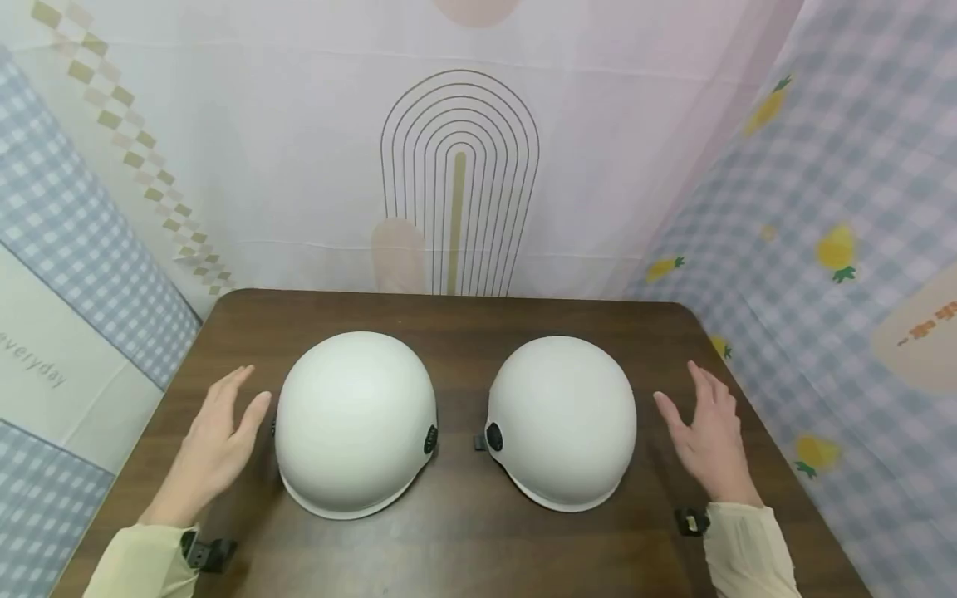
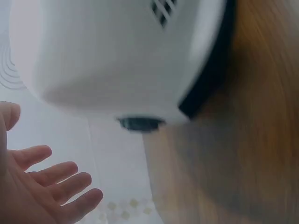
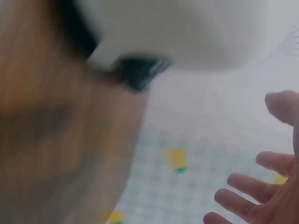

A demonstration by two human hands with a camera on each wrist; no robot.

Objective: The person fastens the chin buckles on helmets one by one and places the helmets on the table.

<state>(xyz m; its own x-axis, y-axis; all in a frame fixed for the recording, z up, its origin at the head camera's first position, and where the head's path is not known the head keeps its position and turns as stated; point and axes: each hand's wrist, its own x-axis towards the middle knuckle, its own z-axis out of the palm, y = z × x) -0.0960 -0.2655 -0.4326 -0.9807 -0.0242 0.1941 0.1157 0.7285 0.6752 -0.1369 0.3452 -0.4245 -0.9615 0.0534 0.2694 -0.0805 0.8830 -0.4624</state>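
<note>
Two white helmets rest dome-up on the brown table. My left hand hovers just left of the left helmet, fingers extended and thumb apart, holding nothing. In the left wrist view that helmet shows a dark round side knob, a dark lower edge and small vent slots. To the right of the right helmet, my right hand is spread with a gap between thumb and helmet. The right wrist view has that helmet above the loosely spread fingers, with a dark side fitting.
The dark wood table has rounded far corners. Behind it hangs a pale printed cloth, and a blue checked cloth with yellow fruit lines the right side. Each wrist wears a dark camera strap.
</note>
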